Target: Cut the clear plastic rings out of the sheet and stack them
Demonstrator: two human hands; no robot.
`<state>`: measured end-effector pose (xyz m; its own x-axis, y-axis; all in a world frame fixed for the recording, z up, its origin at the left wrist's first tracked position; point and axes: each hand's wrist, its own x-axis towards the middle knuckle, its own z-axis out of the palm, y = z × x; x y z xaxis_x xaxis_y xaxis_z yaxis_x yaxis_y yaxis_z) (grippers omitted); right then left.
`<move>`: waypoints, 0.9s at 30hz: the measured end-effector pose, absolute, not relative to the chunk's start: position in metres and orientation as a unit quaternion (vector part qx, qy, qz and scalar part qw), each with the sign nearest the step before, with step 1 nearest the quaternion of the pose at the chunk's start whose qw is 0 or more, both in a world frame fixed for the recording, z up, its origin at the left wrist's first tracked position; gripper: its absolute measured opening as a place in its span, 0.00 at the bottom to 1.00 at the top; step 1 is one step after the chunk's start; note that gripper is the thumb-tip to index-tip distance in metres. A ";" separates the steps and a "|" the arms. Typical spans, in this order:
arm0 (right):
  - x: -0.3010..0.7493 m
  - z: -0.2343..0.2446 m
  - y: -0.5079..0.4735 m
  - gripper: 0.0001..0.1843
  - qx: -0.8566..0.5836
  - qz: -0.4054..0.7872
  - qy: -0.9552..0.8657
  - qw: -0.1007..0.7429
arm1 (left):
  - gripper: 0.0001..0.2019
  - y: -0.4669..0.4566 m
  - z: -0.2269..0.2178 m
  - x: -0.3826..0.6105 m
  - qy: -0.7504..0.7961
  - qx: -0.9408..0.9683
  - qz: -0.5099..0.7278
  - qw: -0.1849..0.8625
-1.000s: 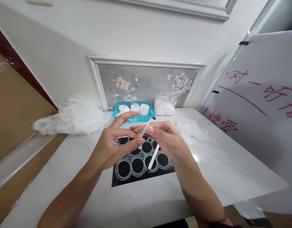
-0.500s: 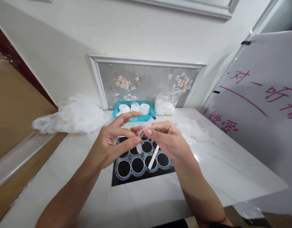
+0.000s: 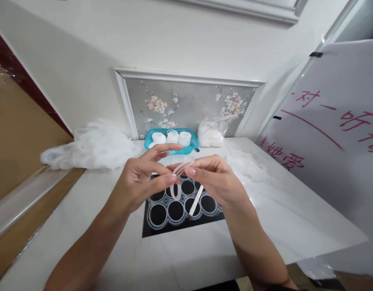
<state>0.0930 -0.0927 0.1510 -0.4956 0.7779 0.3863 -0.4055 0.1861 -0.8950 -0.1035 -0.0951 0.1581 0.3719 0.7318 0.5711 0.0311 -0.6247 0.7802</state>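
Observation:
Thin translucent white rings (image 3: 176, 192) are pinched between my two hands, above a black sheet (image 3: 183, 226). My left hand (image 3: 145, 178) grips them between thumb and index finger, its other fingers lifted and spread. My right hand (image 3: 212, 176) holds the rings' other side between thumb and fingers. How many rings there are I cannot tell. Beneath the hands, the black sheet carries several joined pale rings lying flat. A white pen-like stick (image 3: 196, 201) with a dark tip lies slanted across the sheet, close below my right hand.
Behind the hands stands a blue basket (image 3: 150, 141) with white ring stacks inside. A clear bag (image 3: 210, 133) of white material is right of it. A heap of white rings (image 3: 92, 149) lies left, more translucent pieces (image 3: 250, 165) right. A board with red writing (image 3: 332, 161) borders the right side.
The lower ring has swung round, so its round opening now shows below my left fingertips. My left thumb and index finger have shifted slightly left. The basket, sheet and stick stay where they were.

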 end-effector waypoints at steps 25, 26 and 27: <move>0.090 0.153 -0.102 0.04 -0.219 0.594 -0.589 0.501 | 0.07 -0.090 0.158 -0.104 0.234 0.694 0.469 0.493; 0.089 0.152 -0.103 0.05 -0.227 0.593 -0.587 0.502 | 0.07 -0.090 0.158 -0.104 0.233 0.693 0.469 0.496; 0.089 0.152 -0.103 0.05 -0.232 0.592 -0.586 0.503 | 0.07 -0.091 0.158 -0.104 0.233 0.691 0.469 0.498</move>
<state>0.0893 -0.1032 0.1520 -0.3875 0.8668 0.3138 -0.3238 0.1907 -0.9267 -0.1043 -0.0906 0.1582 0.4521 0.7890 0.4161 -0.1446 -0.3954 0.9070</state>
